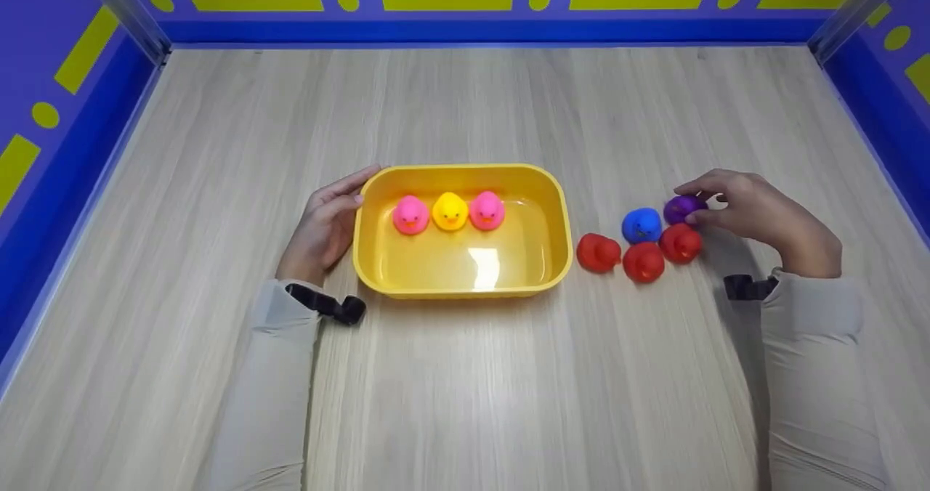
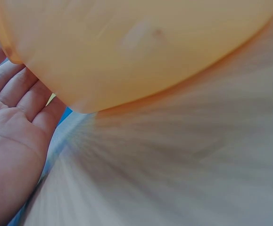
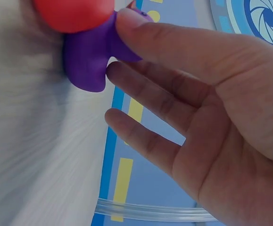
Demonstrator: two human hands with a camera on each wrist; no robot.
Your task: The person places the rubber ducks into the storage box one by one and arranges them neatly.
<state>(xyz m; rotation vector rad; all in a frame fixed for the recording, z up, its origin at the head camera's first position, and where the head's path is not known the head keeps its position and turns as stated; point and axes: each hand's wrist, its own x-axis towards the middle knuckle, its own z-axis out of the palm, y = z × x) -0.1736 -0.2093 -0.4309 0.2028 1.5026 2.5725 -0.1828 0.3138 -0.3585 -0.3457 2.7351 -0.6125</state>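
A yellow plastic tub [image 1: 459, 294] stands mid-table with two pink rubber ducks [image 1: 411, 216] and a yellow rubber duck [image 1: 450, 212] in a row inside. My left hand [image 1: 325, 222] lies along the tub's left end, fingers fairly straight against the outer wall and thumb tip at the rim. In the left wrist view, the tub hides its fingertips. My right hand [image 1: 755, 211] pinches a purple rubber duck [image 3: 85, 61] between thumb and forefinger, the other fingers spread. Right beside that duck are a blue rubber duck [image 1: 642, 226] and a red rubber duck [image 1: 681, 243].
Two more red rubber ducks [image 1: 644, 262] lie between the tub's right end and the right hand, one of them close to the tub. The wood-grain table [image 1: 465, 389] is bordered at the back and sides by blue walls [image 1: 465, 32] with yellow marks.
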